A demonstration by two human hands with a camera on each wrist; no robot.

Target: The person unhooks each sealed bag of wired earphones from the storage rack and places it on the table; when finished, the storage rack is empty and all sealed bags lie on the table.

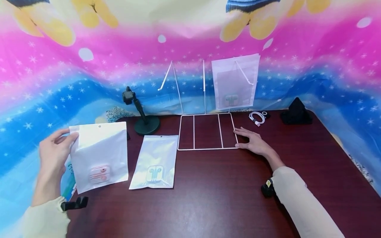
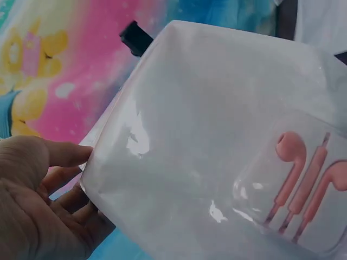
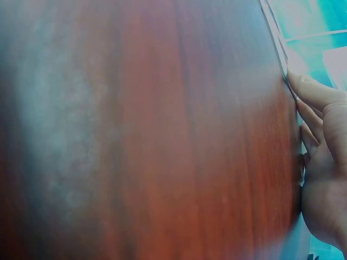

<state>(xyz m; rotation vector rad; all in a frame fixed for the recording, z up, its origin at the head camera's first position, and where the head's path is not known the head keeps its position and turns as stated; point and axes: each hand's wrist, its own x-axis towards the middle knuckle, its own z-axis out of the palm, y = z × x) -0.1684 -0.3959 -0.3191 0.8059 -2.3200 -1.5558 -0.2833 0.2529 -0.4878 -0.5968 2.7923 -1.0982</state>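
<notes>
My left hand [image 1: 56, 152] pinches the upper left edge of a white plastic pouch [image 1: 98, 145] between thumb and fingers. The pouch hangs upright and holds earphones with pink earbuds [image 2: 290, 149] in a clear case. To its right, a second white pouch [image 1: 159, 150] with pale green earphones [image 1: 154, 173] lies flat on the table. A white wire display rack [image 1: 208, 149] with upright hooks stands behind that. From its right hook hangs a third pouch [image 1: 233, 79]. My right hand [image 1: 253, 142] rests at the right side of the rack's base, fingers extended, fingertips touching the wire.
A dark stand with a round base [image 1: 147, 125] is left of the rack. A coiled white cable [image 1: 256, 118] and a black angular object [image 1: 296, 112] sit at the back right of the dark red table [image 1: 208, 198]. A patterned cloth [image 1: 190, 39] hangs behind.
</notes>
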